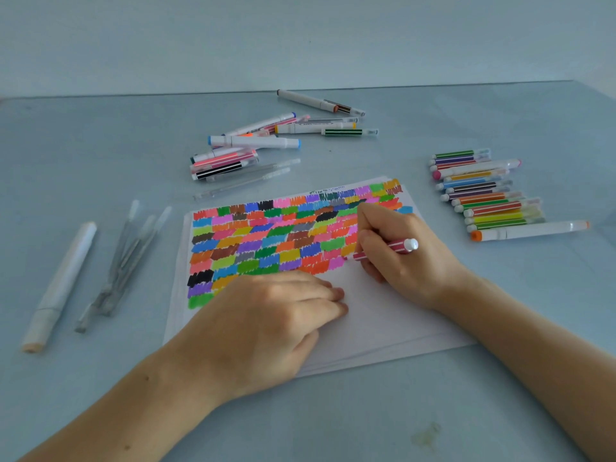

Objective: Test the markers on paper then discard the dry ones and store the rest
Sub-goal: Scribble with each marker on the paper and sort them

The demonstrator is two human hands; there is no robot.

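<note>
The right hand pinches a pink striped marker in curled fingers, its tip on the paper at the 3 o'clock edge of the coloured swatches. The left hand lies flat on the paper, fingers loosely extended and holding nothing. On the tabletop, a loose marker pile sits at 12 o'clock, a neat row of markers at 2 o'clock, and pale markers at 9 o'clock.

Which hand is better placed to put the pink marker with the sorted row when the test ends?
The right hand, probably. It already grips the pink marker, and the row lies on its side of the paper. The left hand rests on the paper, farther away.
</note>
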